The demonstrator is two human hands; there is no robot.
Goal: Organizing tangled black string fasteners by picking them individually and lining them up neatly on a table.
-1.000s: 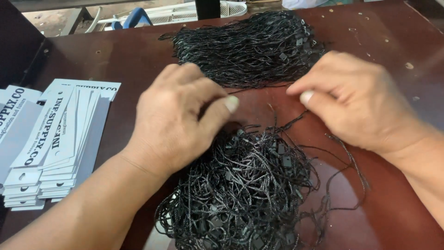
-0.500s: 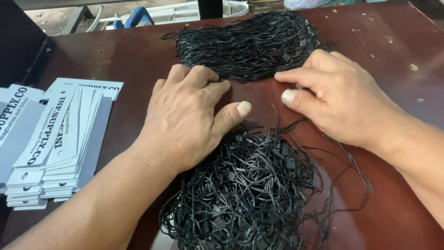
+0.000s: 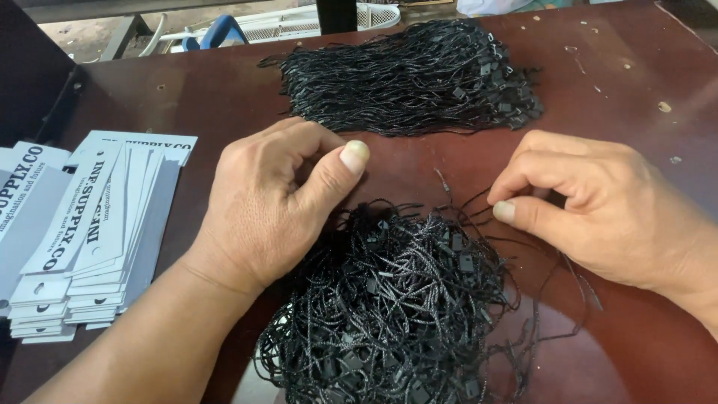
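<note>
A tangled heap of black tag strings (image 3: 396, 307) lies at the near middle of the dark red table (image 3: 621, 82). My left hand (image 3: 277, 202) rests curled at the heap's upper left edge, thumb stretched out above the strings. My right hand (image 3: 598, 206) sits at the heap's upper right, thumb and fingers pinched on a thin strand that trails from the heap. A second, neater bundle of black strings (image 3: 419, 75) lies further back, beyond both hands.
A fanned stack of long white paper hang tags (image 3: 90, 232) with black print lies at the left edge of the table. Beyond the table's far edge are a white wire rack (image 3: 299, 22) and a blue object (image 3: 217, 30) on the floor.
My right hand has slid to the right and its fingers have pinched together on a strand. My left hand has curled slightly and stayed at the heap's upper left.
</note>
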